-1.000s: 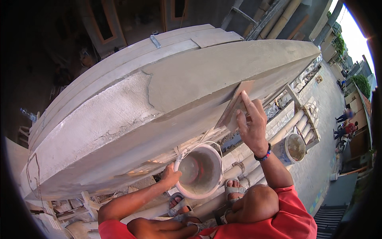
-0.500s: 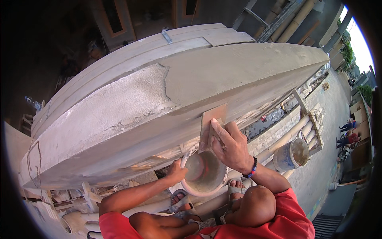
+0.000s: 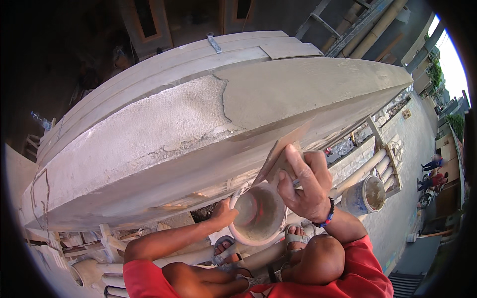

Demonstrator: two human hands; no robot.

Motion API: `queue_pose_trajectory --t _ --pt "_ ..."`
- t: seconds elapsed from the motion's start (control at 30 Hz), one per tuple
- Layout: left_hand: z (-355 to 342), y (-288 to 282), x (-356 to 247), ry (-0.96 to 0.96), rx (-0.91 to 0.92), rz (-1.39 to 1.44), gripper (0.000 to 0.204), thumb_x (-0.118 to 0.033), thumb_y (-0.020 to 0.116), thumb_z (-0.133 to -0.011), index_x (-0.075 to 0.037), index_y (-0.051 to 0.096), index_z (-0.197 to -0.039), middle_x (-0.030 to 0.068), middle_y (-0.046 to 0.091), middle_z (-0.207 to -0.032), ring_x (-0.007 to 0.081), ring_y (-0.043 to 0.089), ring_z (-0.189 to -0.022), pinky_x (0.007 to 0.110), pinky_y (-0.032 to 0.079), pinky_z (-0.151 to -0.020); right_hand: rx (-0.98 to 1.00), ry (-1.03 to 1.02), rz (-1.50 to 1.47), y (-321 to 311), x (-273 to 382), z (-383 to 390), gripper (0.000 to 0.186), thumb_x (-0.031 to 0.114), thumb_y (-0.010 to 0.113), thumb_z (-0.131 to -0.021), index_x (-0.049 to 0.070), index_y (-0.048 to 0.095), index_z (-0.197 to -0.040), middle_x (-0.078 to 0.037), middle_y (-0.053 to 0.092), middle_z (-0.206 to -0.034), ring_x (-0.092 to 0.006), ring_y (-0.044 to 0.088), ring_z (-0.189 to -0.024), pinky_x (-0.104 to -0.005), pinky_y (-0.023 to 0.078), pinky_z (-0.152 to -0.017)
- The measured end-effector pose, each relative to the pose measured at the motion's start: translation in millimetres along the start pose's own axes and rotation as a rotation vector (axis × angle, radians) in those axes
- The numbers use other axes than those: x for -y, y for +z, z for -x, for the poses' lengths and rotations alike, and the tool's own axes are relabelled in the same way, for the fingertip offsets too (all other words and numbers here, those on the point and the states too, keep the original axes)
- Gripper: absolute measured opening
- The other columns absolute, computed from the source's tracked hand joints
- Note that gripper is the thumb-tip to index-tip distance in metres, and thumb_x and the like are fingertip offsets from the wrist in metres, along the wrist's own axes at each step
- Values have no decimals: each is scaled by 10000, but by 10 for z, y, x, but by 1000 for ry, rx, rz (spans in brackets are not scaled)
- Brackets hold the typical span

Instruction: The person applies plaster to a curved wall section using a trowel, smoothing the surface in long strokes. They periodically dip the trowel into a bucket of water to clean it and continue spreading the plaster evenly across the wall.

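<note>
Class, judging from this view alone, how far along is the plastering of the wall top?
Done: smooth grey plaster covers the right stretch. In hand: the right hand presses a flat trowel at the ledge; the left hand grips the round mortar bucket. Left: the rough pale section.

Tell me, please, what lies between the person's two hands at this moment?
In the head view, the white mortar bucket sits between them: the left hand grips its rim, and the right hand holds the flat trowel above it.

One fisheye view only, worn on the head, looked steeply down past the knees and close onto both hands; the plastered ledge (image 3: 208, 129) curved just above the fingers (image 3: 298, 161), with the street far below them, right.
</note>
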State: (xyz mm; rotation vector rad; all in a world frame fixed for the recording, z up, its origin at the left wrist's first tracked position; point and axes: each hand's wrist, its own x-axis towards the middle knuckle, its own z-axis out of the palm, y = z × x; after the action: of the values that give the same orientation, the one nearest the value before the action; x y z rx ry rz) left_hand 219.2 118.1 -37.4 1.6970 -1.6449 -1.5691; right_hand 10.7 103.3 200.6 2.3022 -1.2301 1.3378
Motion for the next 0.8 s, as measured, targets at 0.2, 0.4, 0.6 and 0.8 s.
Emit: queue_pose_trajectory --t 0.2,0.4,0.6,0.8 --pt "15 17 -37 -6 28 3 510 -94 600 -735 2 568 -1235 207 661 -1033 320 639 -951 408 492 -843 193 0 68 230 75 -87 645 -20 682 -737 21 522 -1361 -120 447 -811 -262 540 -688 -364 472 -573" --pt "53 42 -68 -86 44 -48 602 -116 600 -734 -61 542 -1331 231 639 -1149 363 624 -1056 421 484 -905 464 23 -16 -1039 -198 -280 591 -11 677 -768 83 549 -1337 -170 588 -997 -324 591 -843 -388 502 -748" --pt "-68 80 46 -33 20 25 553 -110 600 -735 -55 580 -1285 212 678 -1037 342 661 -954 429 505 -848 577 -98 59 -1483 -513 -1330 310 -13 578 -859 51 702 -1135 -160 593 -1028 -275 627 -881 -323 506 -775" --pt "15 32 -163 -52 52 64 518 -81 590 -738 -25 588 -1253 198 679 -971 313 665 -877 418 512 -785 798 -491 82 -734 -333 -1748 391 -1 620 -859 226 723 -1160 -116 585 -1069 -261 645 -933 -381 544 -773"
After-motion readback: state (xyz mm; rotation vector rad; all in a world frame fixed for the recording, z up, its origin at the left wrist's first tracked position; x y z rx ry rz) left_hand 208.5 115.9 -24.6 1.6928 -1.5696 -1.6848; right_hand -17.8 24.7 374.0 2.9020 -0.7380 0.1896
